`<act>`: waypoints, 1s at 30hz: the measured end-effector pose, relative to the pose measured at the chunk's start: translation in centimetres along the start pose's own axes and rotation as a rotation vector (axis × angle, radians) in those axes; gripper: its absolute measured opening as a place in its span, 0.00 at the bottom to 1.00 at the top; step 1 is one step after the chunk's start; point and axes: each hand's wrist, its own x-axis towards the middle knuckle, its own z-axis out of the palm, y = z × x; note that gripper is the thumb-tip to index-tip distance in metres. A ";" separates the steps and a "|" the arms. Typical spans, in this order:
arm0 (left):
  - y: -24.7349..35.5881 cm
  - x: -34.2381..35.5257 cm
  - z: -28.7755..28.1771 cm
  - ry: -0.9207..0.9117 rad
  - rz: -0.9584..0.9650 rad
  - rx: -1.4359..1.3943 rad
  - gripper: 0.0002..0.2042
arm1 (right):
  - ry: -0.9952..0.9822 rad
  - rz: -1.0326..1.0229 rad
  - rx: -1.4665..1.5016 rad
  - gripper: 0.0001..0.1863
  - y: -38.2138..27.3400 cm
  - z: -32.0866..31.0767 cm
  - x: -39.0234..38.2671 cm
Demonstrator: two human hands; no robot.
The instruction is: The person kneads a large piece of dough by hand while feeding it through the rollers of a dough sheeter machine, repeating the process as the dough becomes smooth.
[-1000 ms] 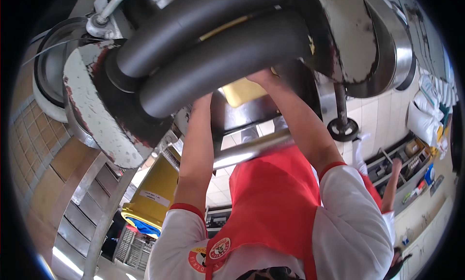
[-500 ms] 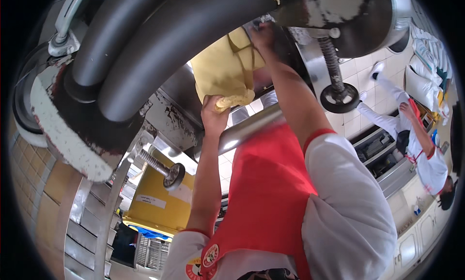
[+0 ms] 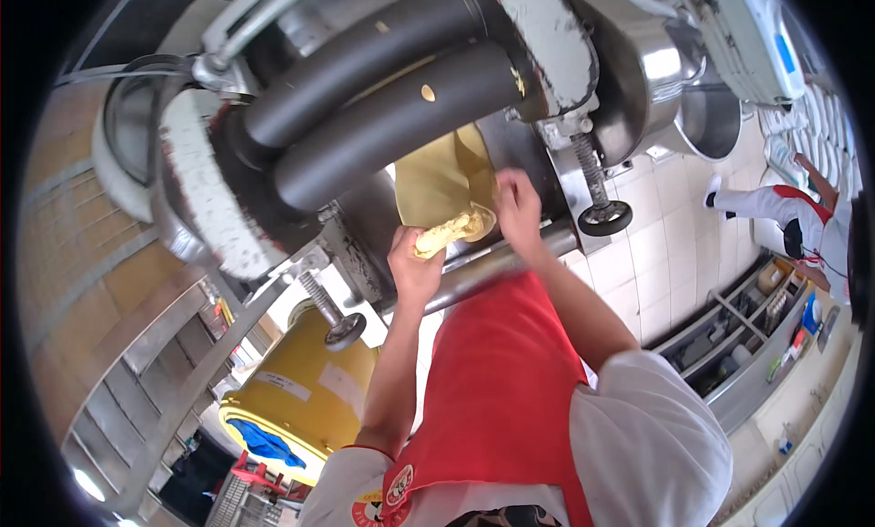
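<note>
A smooth yellow sheet of dough (image 3: 427,182) hangs below two dark rollers (image 3: 401,126) of a dough-rolling machine. Its near end is bunched into a rough, paler lump (image 3: 456,231). My left hand (image 3: 416,261) is closed round the left end of this lump. Beside the sheet's right edge is my right hand (image 3: 519,213), slightly blurred, with its fingers curled in. Whatever those fingers pinch, if anything, is hidden. A darker fold shows in the sheet's upper right part, close under the lower roller.
A metal bar (image 3: 474,273) crosses between the machine and my red apron. Screw knobs (image 3: 605,219) jut out on both sides. At lower left stands a yellow bin (image 3: 301,381) with blue material inside. A co-worker (image 3: 784,212) is at the right, near white sacks.
My right hand has come back toward me from the far right part of the dough. My left hand still grips the bunched end. The view has shifted, showing more of the rollers.
</note>
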 end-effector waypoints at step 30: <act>-6.3 0.2 -5.1 0.085 -0.607 -0.396 0.09 | -0.279 -0.908 -0.757 0.31 -20.8 8.5 1.3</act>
